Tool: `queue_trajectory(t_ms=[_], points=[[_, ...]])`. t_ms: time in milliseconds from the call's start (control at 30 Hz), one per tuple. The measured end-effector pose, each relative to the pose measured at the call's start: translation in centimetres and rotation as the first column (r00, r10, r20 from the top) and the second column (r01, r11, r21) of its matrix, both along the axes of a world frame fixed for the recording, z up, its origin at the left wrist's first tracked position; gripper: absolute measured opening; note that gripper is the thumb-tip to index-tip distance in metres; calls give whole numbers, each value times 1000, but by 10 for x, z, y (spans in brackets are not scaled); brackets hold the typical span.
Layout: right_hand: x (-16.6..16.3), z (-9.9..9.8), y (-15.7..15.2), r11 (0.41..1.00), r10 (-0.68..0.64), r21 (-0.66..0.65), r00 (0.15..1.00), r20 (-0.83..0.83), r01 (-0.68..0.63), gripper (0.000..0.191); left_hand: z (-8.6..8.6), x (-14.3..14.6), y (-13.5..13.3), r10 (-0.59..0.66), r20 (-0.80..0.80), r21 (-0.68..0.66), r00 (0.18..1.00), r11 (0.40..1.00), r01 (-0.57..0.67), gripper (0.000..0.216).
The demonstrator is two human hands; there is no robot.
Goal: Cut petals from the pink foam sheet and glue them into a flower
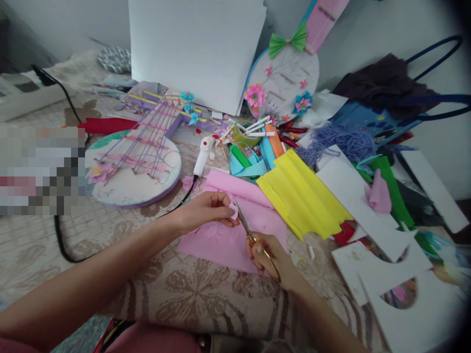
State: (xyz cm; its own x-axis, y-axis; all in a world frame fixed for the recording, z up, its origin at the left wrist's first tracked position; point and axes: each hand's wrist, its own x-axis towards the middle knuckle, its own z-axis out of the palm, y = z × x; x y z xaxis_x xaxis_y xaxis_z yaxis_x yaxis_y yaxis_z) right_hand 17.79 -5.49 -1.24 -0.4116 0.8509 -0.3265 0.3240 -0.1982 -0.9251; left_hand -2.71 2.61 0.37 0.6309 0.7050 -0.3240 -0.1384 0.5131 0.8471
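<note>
My left hand [215, 208] pinches a small piece of pink paper [234, 211] between thumb and fingers. Gold-handled scissors [251, 236] are gripped in my right hand [270, 257], and their blades point up and left to the edge of that piece. I cannot make out how far apart the blades are. Below both hands lies a sheet of pink crepe paper [235, 247] with small cut scraps on it; its far side is rolled up. Yellow crepe paper [301, 193] overlaps its right corner.
A decorated stringed instrument model [158, 171] lies left; another [283, 78] leans at the back. A white glue gun [203, 156] with a black cord sits between. Blue yarn [342, 142], white board offcuts [371, 206] and a blue bag [360, 117] crowd the right.
</note>
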Motion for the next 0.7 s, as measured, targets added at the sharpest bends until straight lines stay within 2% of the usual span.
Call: queue_trajectory(t_ms=[133, 400, 700], points=[[1, -5, 1, 1000, -7, 1, 1000, 29, 7, 44, 0, 0, 0, -3, -6, 4, 1000, 1000, 3, 16], [-3, 1, 3, 999, -18, 42, 994, 106, 13, 41, 0, -1, 0, 0, -15, -6, 1000, 1000, 0, 17], [-1, -3, 3, 999, -12, 48, 990, 138, 5, 38, -1, -1, 0, -6, -11, 1, 1000, 1000, 6, 16]])
